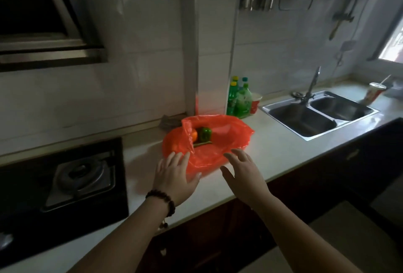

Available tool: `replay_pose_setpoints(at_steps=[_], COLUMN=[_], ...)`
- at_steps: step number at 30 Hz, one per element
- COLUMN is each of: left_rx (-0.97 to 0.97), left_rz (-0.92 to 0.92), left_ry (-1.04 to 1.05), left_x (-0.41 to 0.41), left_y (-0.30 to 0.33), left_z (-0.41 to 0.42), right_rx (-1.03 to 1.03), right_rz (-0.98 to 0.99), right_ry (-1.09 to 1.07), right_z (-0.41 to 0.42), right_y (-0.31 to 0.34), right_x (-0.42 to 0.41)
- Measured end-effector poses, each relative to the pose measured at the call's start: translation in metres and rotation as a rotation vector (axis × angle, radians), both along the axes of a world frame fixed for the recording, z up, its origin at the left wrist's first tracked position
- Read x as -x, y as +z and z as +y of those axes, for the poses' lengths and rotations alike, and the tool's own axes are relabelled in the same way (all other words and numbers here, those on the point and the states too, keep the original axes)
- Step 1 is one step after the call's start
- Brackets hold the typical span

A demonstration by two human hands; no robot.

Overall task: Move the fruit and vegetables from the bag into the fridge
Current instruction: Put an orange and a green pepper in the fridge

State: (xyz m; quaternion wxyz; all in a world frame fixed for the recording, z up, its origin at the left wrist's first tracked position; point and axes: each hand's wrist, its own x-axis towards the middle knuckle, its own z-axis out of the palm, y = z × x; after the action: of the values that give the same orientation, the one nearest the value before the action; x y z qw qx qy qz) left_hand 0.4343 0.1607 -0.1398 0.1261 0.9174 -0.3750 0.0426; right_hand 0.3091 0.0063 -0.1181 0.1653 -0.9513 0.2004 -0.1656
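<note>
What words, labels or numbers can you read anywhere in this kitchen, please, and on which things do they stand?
No text can be read.
Green bottles: labels show, print too blurred.
Red cup beside them: pale marks, unreadable.
Paper cup right of the sink: red pattern, no letters legible.
Red bag: no print visible.
</note>
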Motion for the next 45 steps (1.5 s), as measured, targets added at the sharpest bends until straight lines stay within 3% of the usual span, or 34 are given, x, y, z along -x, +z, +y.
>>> replay_pose_setpoints(at_steps=[9,16,21,28,34,39,45], left_rx=[0.089,0.027,0.078,-0.012,-0.207,-0.255,-0.201], left_rz=[0.069,0.144,0.126,-0.101,0.049,0.309,0.254], left_ry=[0.046,0.115,0.073,0.039,0.179,0.363,0.341], left_x=[-0.061,-0.106,-0.126,-0.182,-0.244,-0.263,-0.232], left_y=[-0.034,-0.043,-0.053,-0.07,-0.09,-0.108,-0.117], left_z=[-0.131,-0.18,-0.193,-0.22,-0.22,-0.198,-0.176], right_rx=[0.052,-0.051,-0.065,-0.014,0.087,0.052,-0.076], right_rz=[0.08,0.079,0.082,0.153,0.306,0.433,0.553], right_ry=[0.131,0.208,0.274,0.436,0.698,0.727,0.806], right_z=[-0.112,-0.171,-0.201,-0.246,-0.26,-0.272,-0.281], right_y=[-0.019,-0.044,-0.058,-0.068,-0.091,-0.111,-0.13], right_x=[-0.093,-0.143,-0.175,-0.249,-0.328,-0.368,-0.362])
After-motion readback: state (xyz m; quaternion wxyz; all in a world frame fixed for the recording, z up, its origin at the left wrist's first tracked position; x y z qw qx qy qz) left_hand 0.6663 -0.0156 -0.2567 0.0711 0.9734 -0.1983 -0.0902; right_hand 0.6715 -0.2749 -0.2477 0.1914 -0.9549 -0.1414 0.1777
